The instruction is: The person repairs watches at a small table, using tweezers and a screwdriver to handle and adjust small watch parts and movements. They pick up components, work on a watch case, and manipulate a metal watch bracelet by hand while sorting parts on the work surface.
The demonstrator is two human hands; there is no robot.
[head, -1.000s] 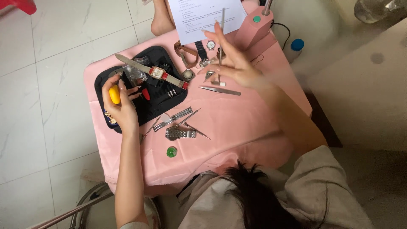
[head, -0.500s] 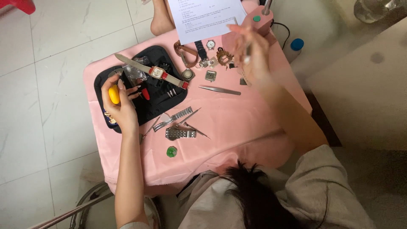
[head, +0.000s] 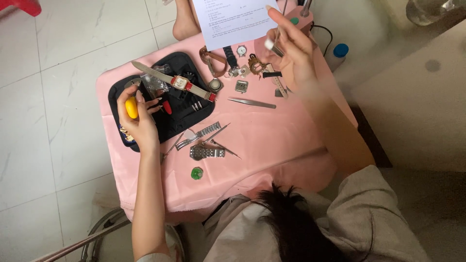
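My left hand [head: 138, 116] grips a yellow-handled tool [head: 131, 107] over the black tool pouch [head: 174, 104] at the table's left. My right hand [head: 291, 46] is raised above the far right of the pink table [head: 272, 140] and pinches thin metal tweezers [head: 277, 36] with a small pale piece at their tip. A watch with a red strap [head: 182, 83] lies across the pouch. A second pair of tweezers [head: 252, 103] lies on the cloth below my right hand. A metal watch bracelet [head: 207, 153] rests near the front.
A printed white sheet [head: 233, 19] lies at the far edge. Several watch parts, straps and a small watch face [head: 241, 50] cluster beside it. A green round piece [head: 196, 173] sits near the front edge. A blue-capped bottle [head: 339, 52] stands off the right side; white tiled floor surrounds.
My right hand has lifted off the table and moved up and right with the thin tweezers. My left hand has stayed on the yellow-handled tool.
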